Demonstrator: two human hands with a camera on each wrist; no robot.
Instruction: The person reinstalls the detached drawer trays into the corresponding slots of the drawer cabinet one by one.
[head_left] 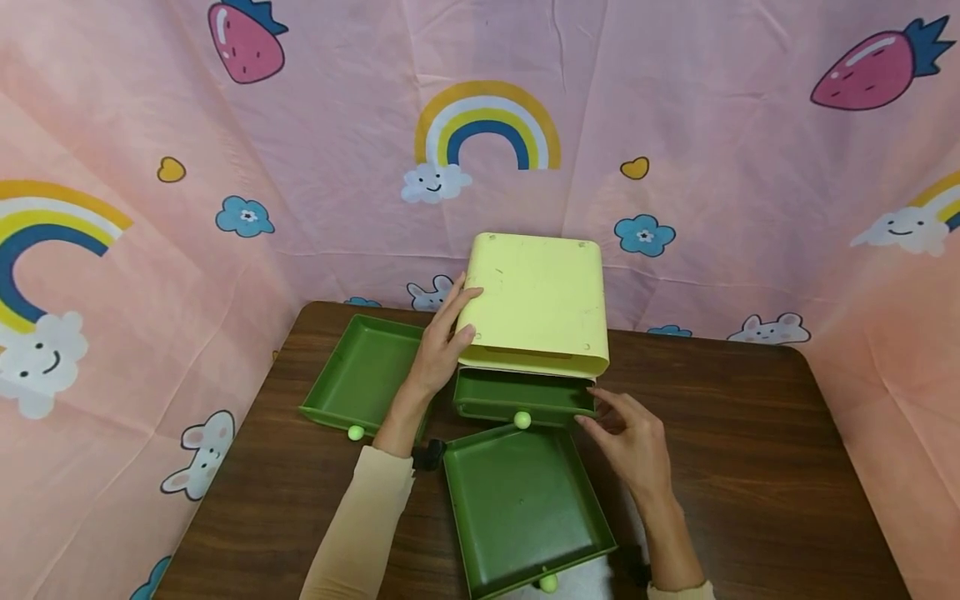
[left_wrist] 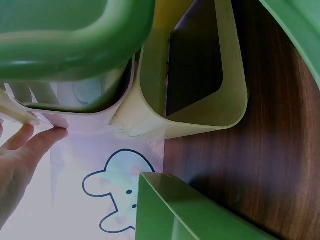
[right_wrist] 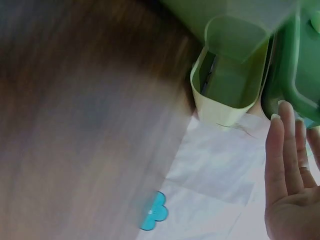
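Steadying came first: the left hand (head_left: 437,354) rested against the left edge of the yellow casing (head_left: 536,292), fingers extended and not wrapped round anything. And the right hand (head_left: 637,446)? It was spread at the right end of the green drawer (head_left: 483,410), fingers nearly straight, thumb by the front corner; how firmly it pressed, I couldn't tell. That drawer sat part-way out of a pale-edged compartment, right next to the yellow casing's vacant opening, with one loose drawer (head_left: 367,367) on the table (head_left: 735,433) to the left and a second drawer (head_left: 525,500) nearer the person. It looked light and stiff, likely smooth enough to slide under fingertips! Best hold, I judged: the front panel's two ends, kept level, or the round knob (head_left: 522,420) for straight pulls.
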